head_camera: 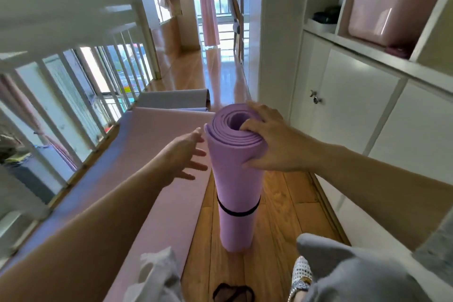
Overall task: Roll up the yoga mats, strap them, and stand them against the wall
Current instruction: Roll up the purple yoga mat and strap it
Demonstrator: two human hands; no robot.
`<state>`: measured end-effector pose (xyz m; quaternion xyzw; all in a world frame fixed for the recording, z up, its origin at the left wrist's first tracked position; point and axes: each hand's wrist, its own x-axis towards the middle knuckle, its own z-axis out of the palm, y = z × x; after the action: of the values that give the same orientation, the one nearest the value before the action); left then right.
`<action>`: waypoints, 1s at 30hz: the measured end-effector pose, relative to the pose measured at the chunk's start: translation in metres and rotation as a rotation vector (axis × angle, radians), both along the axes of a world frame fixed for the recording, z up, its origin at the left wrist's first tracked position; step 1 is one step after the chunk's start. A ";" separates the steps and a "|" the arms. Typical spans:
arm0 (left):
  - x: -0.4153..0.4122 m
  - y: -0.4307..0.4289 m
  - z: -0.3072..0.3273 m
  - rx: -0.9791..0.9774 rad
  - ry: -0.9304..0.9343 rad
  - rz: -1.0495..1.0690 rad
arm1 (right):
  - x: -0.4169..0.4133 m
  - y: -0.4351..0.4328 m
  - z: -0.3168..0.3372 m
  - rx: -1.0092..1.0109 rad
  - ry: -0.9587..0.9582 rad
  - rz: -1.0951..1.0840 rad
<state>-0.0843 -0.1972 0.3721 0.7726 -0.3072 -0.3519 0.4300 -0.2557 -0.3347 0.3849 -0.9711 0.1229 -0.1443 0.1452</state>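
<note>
The right grip (pixel 267 141) is clamping the top rim of the rolled purple mat (pixel 235 179), standing upright on the floor (pixel 282 203) with a black strap (pixel 236 212) round it, while the left grip (pixel 182 154) is hovering, fingers apart, just beside it, and a dark loop (pixel 232 292) below is lying half cut off.

Railing (pixel 73 95) left, cabinet (pixel 355 105) right, rolled mat (pixel 235 179) upright between

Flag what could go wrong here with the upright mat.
1. The rolled purple foam yoga mat stands on end on the wooden floor, apart from the white cabinet; only the grip of the right hand at its top steadies it, so it may topple.
2. One black strap sits low; the upper coils could loosen.
</note>
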 end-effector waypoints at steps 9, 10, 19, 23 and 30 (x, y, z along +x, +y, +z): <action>-0.081 0.018 0.025 0.025 0.172 -0.031 | -0.036 0.052 0.005 0.098 0.098 -0.144; -0.085 0.019 0.025 -0.019 0.194 -0.019 | -0.039 0.055 0.002 0.094 0.066 -0.144; -0.082 -0.002 0.047 -0.272 0.180 0.077 | -0.036 0.032 0.024 -0.017 -0.147 -0.100; -0.066 -0.050 0.059 -0.394 0.200 0.096 | -0.022 -0.014 0.040 -0.118 -0.203 -0.124; -0.018 -0.168 0.047 -0.554 0.189 0.030 | 0.022 -0.125 0.033 -0.289 -0.261 -0.171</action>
<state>-0.1025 -0.3654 0.4194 0.5940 -0.3390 -0.3186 0.6564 -0.2341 -0.4600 0.4177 -0.9409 0.1632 -0.2968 0.0062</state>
